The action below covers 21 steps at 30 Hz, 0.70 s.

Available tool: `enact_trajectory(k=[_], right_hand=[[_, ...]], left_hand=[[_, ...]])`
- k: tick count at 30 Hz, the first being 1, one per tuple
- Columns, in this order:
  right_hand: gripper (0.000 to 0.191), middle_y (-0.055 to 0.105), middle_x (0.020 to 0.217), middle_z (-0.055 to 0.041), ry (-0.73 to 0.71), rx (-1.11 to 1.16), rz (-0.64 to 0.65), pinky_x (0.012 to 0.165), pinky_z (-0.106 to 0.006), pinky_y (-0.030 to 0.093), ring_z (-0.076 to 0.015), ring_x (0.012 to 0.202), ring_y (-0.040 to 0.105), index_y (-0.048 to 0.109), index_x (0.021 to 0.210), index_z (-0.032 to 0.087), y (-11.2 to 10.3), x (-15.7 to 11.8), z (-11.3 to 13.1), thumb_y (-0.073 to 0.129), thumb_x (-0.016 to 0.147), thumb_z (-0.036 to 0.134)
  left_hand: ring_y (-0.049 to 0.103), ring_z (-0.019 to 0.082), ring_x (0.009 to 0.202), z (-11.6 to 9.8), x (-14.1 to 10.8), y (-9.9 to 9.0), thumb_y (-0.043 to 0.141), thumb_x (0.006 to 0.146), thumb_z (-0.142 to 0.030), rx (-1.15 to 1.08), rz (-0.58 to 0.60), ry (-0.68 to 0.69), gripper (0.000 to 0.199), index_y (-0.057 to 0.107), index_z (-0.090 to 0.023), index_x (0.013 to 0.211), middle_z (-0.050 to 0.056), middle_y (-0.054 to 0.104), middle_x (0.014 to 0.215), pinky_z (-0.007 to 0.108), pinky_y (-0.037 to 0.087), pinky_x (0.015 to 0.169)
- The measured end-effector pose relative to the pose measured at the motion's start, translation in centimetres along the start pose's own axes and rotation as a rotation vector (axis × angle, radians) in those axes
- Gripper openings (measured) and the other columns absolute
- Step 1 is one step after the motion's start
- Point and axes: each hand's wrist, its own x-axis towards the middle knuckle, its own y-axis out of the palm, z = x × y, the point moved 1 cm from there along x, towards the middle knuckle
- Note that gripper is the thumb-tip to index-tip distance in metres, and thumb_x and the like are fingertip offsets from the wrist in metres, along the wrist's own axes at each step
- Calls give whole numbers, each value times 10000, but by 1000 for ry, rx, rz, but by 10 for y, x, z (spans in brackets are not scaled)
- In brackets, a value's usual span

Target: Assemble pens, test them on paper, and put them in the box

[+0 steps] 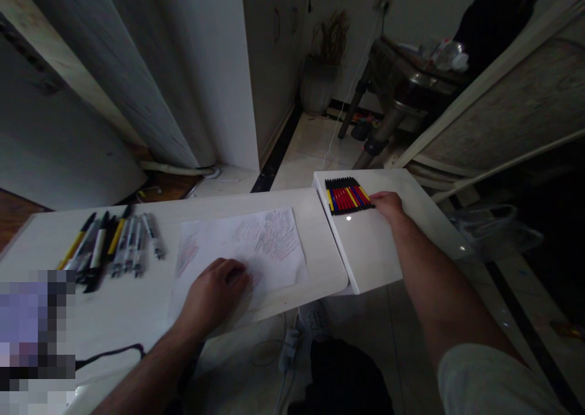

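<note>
Here's the long white surface (322, 250), with the smaller white surface (377, 247) butting up at its right end. A scribbled paper sheet (214, 238) lies on the long one, well to the right of the loose pens (98, 244). Over on the smaller surface, the row of pens (345, 197) lies side by side near its far left corner, dark ends roughly lined up.

Working this edge well calls for a light touch, I'd say: low fingertips, pressure level along the last barrel, no sideways shove, or the whole rank could skew or roll.

Now the hands. The left grip (217, 296) is loosely curled over the sheet's near edge, thumb and fingers partly apart; whether anything sits inside, I cannot tell. The right grip (388, 203) reaches out, fingertips nearly together at the row's right end, by a yellow barrel; whether they pinch it or only touch it, I cannot tell.
</note>
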Motion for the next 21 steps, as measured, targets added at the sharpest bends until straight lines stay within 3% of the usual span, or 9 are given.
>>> enact_trajectory(k=[9, 14, 18, 21], right_hand=[[186, 764, 807, -59, -32, -3, -28, 642, -232, 477, -176, 727, 680, 773, 801, 172, -1, -1, -1, 677, 649, 216], [210, 767, 867, -83, -53, -20, -125, 716, -287, 495, -220, 804, 687, 771, 833, 175, -7, -13, 4, 649, 684, 259], [276, 762, 901, -99, -157, 8, -227, 771, -315, 498, -237, 833, 684, 769, 893, 158, -1, -53, 29, 593, 744, 309], [289, 759, 852, -85, -314, 81, -150, 759, -310, 505, -230, 797, 686, 768, 889, 162, 19, -109, 59, 601, 756, 357]], left_hand=[[637, 202, 843, -1, -1, 0, 535, 834, -370, -20, -8, 16, 237, 688, -201, 899, 64, 669, 955, 323, 472, 789], [631, 200, 845, 0, -2, 3, 545, 834, -335, -21, -30, 31, 213, 688, -196, 910, 64, 664, 951, 320, 476, 787], [629, 208, 873, 2, -6, 7, 567, 832, -301, -32, -53, 76, 184, 696, -194, 910, 73, 661, 957, 328, 486, 804], [625, 208, 912, 2, -11, 9, 572, 841, -279, -48, -73, 132, 188, 710, -193, 935, 79, 662, 973, 324, 489, 841]])
